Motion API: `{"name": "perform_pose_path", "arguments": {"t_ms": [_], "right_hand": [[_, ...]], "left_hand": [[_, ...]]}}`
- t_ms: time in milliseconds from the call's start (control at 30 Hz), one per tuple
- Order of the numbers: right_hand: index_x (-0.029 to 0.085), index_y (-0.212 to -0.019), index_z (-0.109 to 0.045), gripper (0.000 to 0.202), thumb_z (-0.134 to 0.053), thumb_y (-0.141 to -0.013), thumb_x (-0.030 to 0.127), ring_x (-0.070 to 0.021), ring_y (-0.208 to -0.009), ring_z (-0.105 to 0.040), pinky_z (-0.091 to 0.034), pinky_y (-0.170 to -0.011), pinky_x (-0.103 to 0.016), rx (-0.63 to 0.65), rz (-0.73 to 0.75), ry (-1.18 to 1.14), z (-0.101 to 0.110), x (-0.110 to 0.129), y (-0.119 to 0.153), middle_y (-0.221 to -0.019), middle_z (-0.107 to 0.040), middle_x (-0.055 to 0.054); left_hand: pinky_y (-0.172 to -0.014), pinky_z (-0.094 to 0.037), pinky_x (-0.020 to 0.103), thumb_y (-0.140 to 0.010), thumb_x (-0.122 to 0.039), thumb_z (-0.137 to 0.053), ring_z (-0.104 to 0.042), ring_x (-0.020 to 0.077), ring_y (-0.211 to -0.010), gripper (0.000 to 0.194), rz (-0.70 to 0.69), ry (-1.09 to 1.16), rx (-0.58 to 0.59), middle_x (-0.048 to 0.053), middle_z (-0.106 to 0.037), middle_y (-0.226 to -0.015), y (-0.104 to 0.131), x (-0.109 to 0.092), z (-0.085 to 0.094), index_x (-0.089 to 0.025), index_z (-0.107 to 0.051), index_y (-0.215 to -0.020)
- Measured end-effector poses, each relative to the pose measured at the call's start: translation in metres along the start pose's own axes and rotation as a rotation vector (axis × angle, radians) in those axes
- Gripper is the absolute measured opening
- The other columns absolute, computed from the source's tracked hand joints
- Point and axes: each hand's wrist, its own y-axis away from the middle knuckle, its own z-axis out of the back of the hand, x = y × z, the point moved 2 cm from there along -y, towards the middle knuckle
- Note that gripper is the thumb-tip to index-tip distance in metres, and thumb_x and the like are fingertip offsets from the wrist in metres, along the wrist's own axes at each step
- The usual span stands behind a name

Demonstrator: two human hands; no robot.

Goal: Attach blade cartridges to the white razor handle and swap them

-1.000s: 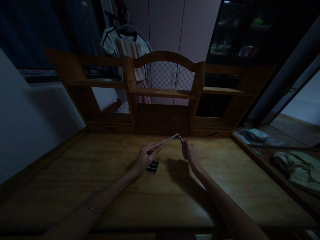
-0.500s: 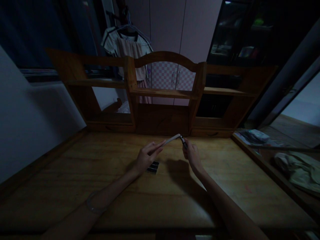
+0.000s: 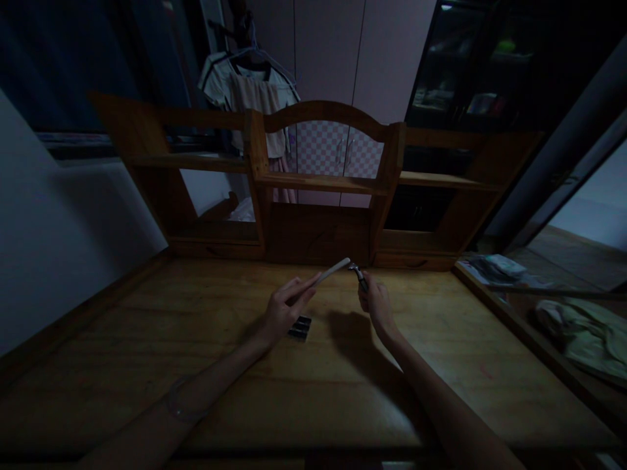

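My left hand point(image 3: 285, 307) is closed round the near end of a slim whitish stick-like piece point(image 3: 334, 268), which slants up and to the right. My right hand point(image 3: 375, 301) grips the handle of a small razor-like tool point(image 3: 360, 277) with a dark grip and a shiny bent head. The tool's head sits close by the stick's far end, with a narrow gap between them. On the desk, just beyond my left wrist, lies a small black ridged item point(image 3: 300, 328), partly hidden by that hand. Both hands are above the desktop.
A wooden desk point(image 3: 196, 365) spreads beneath my arms. Along its back stands a wooden shelf unit point(image 3: 323, 183) with drawers. Clothes point(image 3: 255, 91) hang behind it by a pink wardrobe point(image 3: 328, 59). To the right, papers and packets point(image 3: 504, 266) and crumpled cloth point(image 3: 592, 333) lie past the desk's raised edge.
The razor-like tool's head has come away from the tip of the whitish stick, leaving a small gap. My left hand has tilted the stick slightly more upward; my right hand has barely moved.
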Motion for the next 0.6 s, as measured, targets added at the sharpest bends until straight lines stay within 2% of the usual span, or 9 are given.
{"name": "perform_pose_path", "arguments": {"t_ms": [133,300,400,600], "right_hand": [[0.021,-0.053,-0.037,0.048,-0.04,-0.084,0.057,-0.0076,-0.038,-0.024,-0.016,-0.038,-0.024,-0.015,-0.034,-0.007,-0.0007,0.0008,0.0017,-0.045,-0.029,0.006],[0.021,-0.053,-0.037,0.047,-0.041,-0.083,0.057,-0.0075,-0.038,-0.023,-0.016,-0.038,-0.023,-0.018,-0.012,-0.015,-0.0018,0.0014,0.003,-0.044,-0.03,0.006],[0.021,-0.054,-0.038,0.044,-0.042,-0.083,0.055,-0.0076,-0.038,-0.024,-0.016,-0.037,-0.023,-0.014,-0.002,-0.029,-0.0027,0.0027,0.0035,-0.044,-0.03,0.006],[0.021,-0.055,-0.037,0.044,-0.042,-0.083,0.055,-0.0075,-0.038,-0.024,-0.016,-0.036,-0.022,0.001,-0.013,-0.044,-0.0034,0.003,0.0043,-0.044,-0.03,0.006]], "left_hand": [[-0.058,-0.033,0.021,-0.089,-0.027,-0.054,-0.042,0.0101,-0.065,0.035,0.009,-0.004,0.077,0.0,-0.048,-0.075,0.0003,0.0013,-0.0039,-0.024,-0.059,-0.123],[-0.06,-0.034,0.022,-0.09,-0.028,-0.053,-0.044,0.0109,-0.067,0.036,0.019,-0.028,0.085,0.0,-0.049,-0.076,-0.0005,0.0033,-0.0045,-0.025,-0.058,-0.125],[-0.062,-0.035,0.022,-0.089,-0.027,-0.053,-0.045,0.011,-0.069,0.035,0.007,-0.019,0.068,0.0,-0.05,-0.077,-0.0007,0.0025,-0.0035,-0.024,-0.058,-0.124],[-0.061,-0.035,0.021,-0.088,-0.027,-0.055,-0.044,0.0103,-0.069,0.036,-0.017,-0.003,-0.047,0.0,-0.049,-0.079,-0.0006,-0.0009,0.0016,-0.022,-0.059,-0.124]]}}
